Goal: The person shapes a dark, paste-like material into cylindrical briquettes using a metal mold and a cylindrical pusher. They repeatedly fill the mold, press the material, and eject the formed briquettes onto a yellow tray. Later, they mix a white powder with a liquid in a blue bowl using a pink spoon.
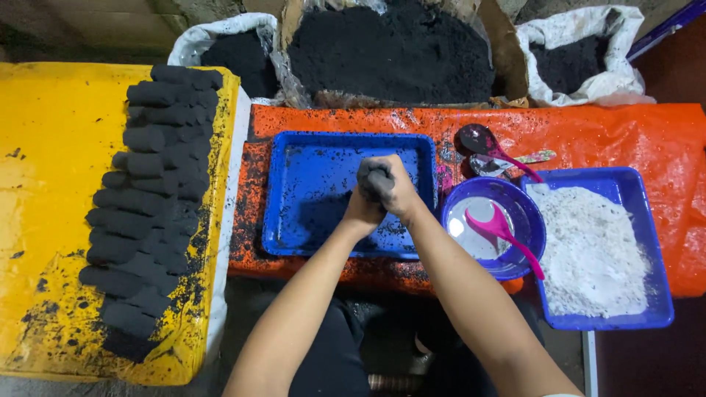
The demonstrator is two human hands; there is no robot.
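Both hands, left (365, 209) and right (397, 187), clasped tight around a black lump (375, 180) above an empty blue tray (309, 191). Beside it, a purple bowl (526, 220), white powder tray (632, 191), black rolls (147, 191) on yellow tabletop (51, 184).

Beyond my trays stand three open packages of black powder: a white sack (193, 45) left, a cardboard box (511, 59) middle, another white sack (614, 77) right.
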